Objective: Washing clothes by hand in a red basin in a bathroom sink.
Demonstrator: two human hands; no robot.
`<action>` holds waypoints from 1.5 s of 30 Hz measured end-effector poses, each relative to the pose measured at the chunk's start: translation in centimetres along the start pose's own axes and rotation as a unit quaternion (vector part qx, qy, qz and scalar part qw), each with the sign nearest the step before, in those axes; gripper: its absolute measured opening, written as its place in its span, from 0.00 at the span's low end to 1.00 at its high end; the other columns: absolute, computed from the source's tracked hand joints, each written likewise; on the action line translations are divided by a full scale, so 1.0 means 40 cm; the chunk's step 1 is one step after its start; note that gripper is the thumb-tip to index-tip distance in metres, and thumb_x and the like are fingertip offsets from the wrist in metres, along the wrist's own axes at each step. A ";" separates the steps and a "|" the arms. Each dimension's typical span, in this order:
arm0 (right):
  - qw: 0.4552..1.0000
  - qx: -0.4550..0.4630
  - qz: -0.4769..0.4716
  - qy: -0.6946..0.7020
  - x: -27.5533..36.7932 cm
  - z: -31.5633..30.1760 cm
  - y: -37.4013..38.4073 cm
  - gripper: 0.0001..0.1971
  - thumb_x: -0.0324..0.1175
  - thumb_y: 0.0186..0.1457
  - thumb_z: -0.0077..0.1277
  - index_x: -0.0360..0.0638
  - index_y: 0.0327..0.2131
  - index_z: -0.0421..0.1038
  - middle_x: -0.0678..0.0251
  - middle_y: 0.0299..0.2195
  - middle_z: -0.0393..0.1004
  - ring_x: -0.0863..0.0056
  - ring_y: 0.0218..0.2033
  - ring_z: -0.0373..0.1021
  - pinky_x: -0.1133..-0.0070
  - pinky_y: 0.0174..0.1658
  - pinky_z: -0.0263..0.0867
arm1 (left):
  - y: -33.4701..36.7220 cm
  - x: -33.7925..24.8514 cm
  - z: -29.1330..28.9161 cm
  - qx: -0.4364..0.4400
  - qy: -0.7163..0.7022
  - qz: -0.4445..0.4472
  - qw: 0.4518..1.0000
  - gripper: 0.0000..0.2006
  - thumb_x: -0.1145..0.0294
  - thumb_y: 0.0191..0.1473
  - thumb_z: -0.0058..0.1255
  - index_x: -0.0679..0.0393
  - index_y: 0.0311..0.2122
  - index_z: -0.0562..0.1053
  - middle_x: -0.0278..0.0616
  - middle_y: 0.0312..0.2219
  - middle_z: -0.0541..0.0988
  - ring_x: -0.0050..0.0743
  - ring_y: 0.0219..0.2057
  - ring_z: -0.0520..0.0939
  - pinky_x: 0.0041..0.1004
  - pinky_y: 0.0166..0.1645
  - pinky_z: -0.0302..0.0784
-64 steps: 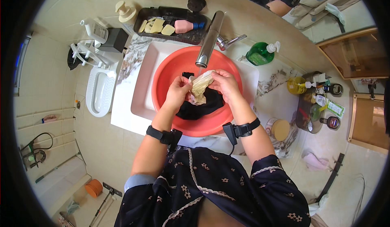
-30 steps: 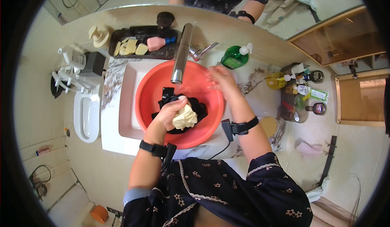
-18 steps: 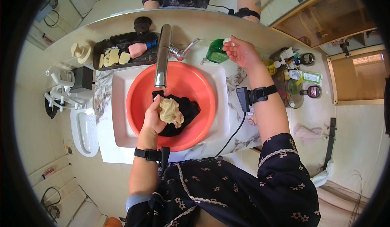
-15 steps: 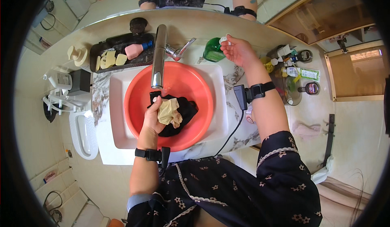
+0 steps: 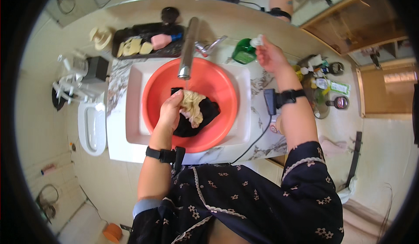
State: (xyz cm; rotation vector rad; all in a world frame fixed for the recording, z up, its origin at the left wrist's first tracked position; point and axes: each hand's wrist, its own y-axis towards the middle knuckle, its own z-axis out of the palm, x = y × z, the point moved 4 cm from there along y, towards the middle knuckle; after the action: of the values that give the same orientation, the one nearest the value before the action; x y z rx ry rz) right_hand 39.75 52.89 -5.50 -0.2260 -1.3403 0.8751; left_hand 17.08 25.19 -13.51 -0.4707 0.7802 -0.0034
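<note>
The cream cloth point(image 5: 192, 104), clamped in the left hand's point(image 5: 171, 109) fingers, hangs above black cloth point(image 5: 210, 112) in the red basin point(image 5: 163, 80). The right hand point(image 5: 271, 57), earlier on the cream cloth, is now at the green bottle's point(image 5: 243, 51) pump point(image 5: 256, 41); I cannot tell whether its fingers grip. The white sink point(image 5: 134, 100) holds the basin; the black tray point(image 5: 174, 48), pale pieces point(image 5: 132, 46) and a pink bottle point(image 5: 160, 41).

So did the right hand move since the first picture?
Yes. Judged against the tap, the right hand went farther right, from over the basin to beside the green bottle.
</note>
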 end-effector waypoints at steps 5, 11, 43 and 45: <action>0.989 0.104 0.000 0.103 -0.152 0.105 -0.070 0.28 0.58 0.56 0.36 0.39 0.27 0.70 0.63 0.22 0.72 0.73 0.19 0.68 0.80 0.24 0.65 | -0.006 0.010 -0.007 -0.024 -0.113 0.001 0.993 0.15 0.61 0.59 0.34 0.62 0.40 0.69 0.40 0.34 0.76 0.29 0.36 0.77 0.28 0.44 0.69; 0.980 0.143 -0.136 0.032 -0.370 0.390 -0.101 0.27 0.51 0.59 0.34 0.30 0.42 0.64 0.52 0.41 0.71 0.60 0.44 0.69 0.68 0.49 0.62 | -0.027 0.044 0.048 0.028 -0.214 -0.038 0.976 0.24 0.54 0.60 0.30 0.64 0.51 0.61 0.50 0.46 0.70 0.42 0.48 0.72 0.39 0.51 0.66; 0.708 0.068 -0.528 -0.463 -0.461 0.533 -0.252 0.14 0.40 0.50 0.51 0.40 0.20 0.66 0.58 0.18 0.67 0.63 0.19 0.67 0.72 0.24 0.62 | -0.042 0.082 -0.002 -0.214 -0.080 -0.072 0.971 0.16 0.57 0.57 0.39 0.60 0.31 0.71 0.40 0.25 0.76 0.32 0.27 0.78 0.29 0.33 0.74; 0.778 -0.036 -0.409 -0.476 -0.473 0.456 -0.132 0.16 0.43 0.49 0.51 0.45 0.16 0.64 0.58 0.17 0.68 0.56 0.21 0.67 0.66 0.24 0.62 | -0.041 0.101 0.066 -0.224 -0.156 -0.075 0.959 0.16 0.59 0.59 0.34 0.58 0.37 0.72 0.40 0.31 0.76 0.33 0.33 0.78 0.32 0.37 0.75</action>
State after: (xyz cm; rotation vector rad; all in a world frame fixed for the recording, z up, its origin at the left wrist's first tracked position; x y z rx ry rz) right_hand 25.89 30.79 -11.71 0.8253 -2.1432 0.1230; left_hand 22.03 24.09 -13.96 -0.9354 0.4273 0.1073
